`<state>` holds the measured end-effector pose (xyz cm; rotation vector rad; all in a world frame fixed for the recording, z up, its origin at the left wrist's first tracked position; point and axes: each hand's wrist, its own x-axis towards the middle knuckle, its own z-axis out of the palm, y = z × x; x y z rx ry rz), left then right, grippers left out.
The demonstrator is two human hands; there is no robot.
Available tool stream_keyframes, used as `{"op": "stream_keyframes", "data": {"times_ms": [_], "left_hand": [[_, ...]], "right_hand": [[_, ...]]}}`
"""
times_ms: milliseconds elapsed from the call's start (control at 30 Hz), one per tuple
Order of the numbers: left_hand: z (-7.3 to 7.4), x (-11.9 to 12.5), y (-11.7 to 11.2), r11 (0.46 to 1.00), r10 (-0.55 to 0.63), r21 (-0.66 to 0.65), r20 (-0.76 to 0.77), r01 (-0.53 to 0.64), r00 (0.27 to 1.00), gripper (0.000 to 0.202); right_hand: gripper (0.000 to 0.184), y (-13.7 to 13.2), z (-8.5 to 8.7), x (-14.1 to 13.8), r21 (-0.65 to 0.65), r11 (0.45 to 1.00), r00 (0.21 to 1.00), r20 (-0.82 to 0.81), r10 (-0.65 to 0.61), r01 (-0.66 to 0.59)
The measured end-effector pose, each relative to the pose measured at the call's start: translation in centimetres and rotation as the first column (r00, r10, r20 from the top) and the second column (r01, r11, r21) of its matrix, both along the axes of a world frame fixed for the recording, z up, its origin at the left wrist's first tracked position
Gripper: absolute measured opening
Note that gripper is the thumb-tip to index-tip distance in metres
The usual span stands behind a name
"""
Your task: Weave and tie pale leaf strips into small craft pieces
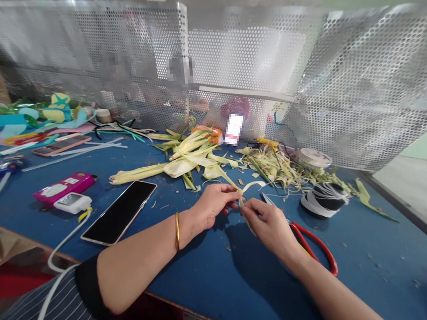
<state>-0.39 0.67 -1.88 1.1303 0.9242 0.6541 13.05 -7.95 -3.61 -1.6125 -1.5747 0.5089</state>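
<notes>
My left hand (pixel 215 204), with a gold bangle at its wrist, pinches a pale corn husk strip (pixel 253 184) between thumb and fingers. Close beside it, my right hand (pixel 269 222) is closed on the same pale material, part of which hangs below the fingertips. The hands nearly touch, so the grip points are partly hidden. Just behind them lies a bundle of corn husks (pixel 184 162). Scissors with red handles (pixel 320 245) lie partly under my right hand and forearm. A spool of white thread (pixel 324 200) is farther right.
A heap of husk scraps (pixel 277 167) lies along the back, before a perforated metal screen (pixel 245 57). At left are a black phone (pixel 121 213), a magenta device (pixel 64 189) and a white cable (pixel 62 243). Colored paper and strips (pixel 8 123) crowd the far left corner.
</notes>
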Motion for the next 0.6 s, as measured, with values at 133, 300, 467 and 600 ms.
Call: {"op": "stream_keyframes", "data": {"times_ms": [133, 300, 467, 600], "left_hand": [[0.41, -0.34, 0.01, 0.987, -0.159, -0.033, -0.02, 0.158, 0.987, 0.018], [0.64, -0.48, -0.23, 0.947, -0.321, -0.035, -0.057, 0.32, 0.945, 0.028], [0.34, -0.33, -0.5, 0.943, -0.334, -0.006, -0.081, 0.334, 0.939, 0.04], [0.14, -0.24, -0.68, 0.94, -0.335, 0.034, -0.092, 0.339, 0.938, 0.033]], "right_hand": [[0.042, 0.66, 0.09, 0.59, -0.164, 0.981, 0.772, -0.61, -0.18, 0.1], [0.045, 0.86, 0.21, 0.74, -0.204, 0.972, 0.446, -0.864, -0.233, 0.113], [0.037, 0.79, -0.3, 0.45, -0.143, 0.984, 0.508, -0.843, -0.176, 0.104], [0.032, 0.76, -0.22, 0.33, -0.13, 0.986, 0.525, -0.834, -0.167, 0.108]]}}
